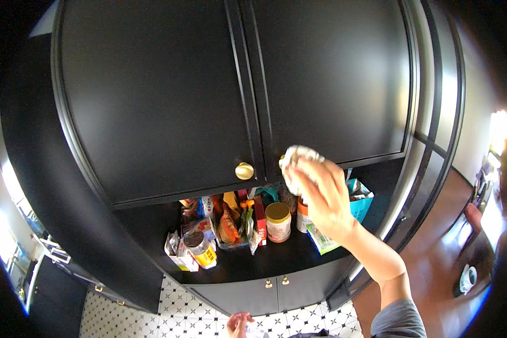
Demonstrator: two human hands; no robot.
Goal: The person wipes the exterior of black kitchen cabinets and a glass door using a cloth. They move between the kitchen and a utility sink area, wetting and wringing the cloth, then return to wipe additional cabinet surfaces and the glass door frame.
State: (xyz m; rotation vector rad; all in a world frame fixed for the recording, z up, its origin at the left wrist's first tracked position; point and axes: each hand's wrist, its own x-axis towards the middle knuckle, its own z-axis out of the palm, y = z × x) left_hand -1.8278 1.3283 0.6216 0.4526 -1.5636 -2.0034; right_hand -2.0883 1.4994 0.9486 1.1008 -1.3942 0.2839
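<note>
My right hand (327, 196) grips a crumpled white cloth (298, 162) with darker marks. It is beside the right knob of a black upper cabinet, covering part of that knob; whether the cloth touches it I cannot tell. The right door (333, 84) rises behind the hand, and the left door (152, 105) bears a round brass knob (244, 171). Both doors are closed. Low at the bottom edge, my left hand (238, 324) has bent fingers around a whitish, translucent object (255, 331), partly cut off by the frame.
Under the cabinet, a black counter (253, 266) carries a jar with a gold lid (278, 222), a dark-lidded jar with a yellow label (200, 249), packaged foods (230, 224) and a teal bag (361, 200). A green-and-white packet (321, 241) lies below my right wrist. Tiled floor (190, 308) shows beneath.
</note>
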